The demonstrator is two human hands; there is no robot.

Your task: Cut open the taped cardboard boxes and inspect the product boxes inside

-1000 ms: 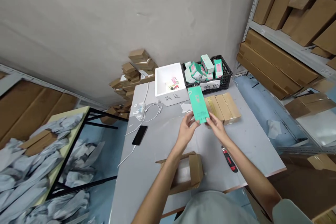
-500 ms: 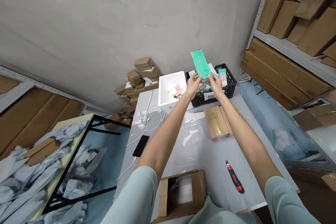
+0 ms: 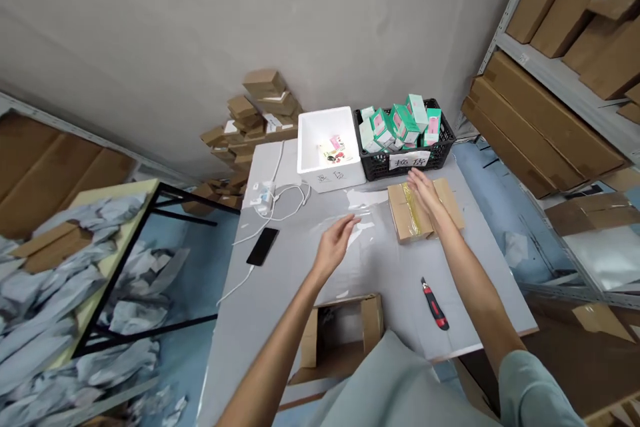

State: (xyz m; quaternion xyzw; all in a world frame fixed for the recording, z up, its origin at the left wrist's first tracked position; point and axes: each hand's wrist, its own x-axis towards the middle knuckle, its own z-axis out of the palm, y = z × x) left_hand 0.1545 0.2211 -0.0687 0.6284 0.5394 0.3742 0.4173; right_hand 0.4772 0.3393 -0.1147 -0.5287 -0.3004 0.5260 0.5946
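My left hand [image 3: 334, 244] hovers above the table's middle, holding nothing, its fingers loosely curved and apart from the thumb. Over the taped cardboard box [image 3: 404, 217] is my right hand [image 3: 425, 191], fingers stretched out and nothing in them; whether it touches the box I cannot tell. Just beyond stands a black plastic basket [image 3: 385, 167] filled with several green-and-white boxes [image 3: 404, 123]. Left of the basket sits a white foam bin [image 3: 330, 179] with small colourful cards or packets [image 3: 334, 149] inside.
A red-and-black utility knife [image 3: 435, 305] lies at the right of the table [image 3: 280, 307]. An open cardboard box [image 3: 373, 323] is at the near edge. A black phone [image 3: 263, 247] and a white power strip [image 3: 263, 197] with cables lie left. Shelves [image 3: 545, 70] hold cartons.
The green box has left my hands and is among the boxes in the basket. Both hands have drawn back toward me and moved apart. The view has shifted slightly.
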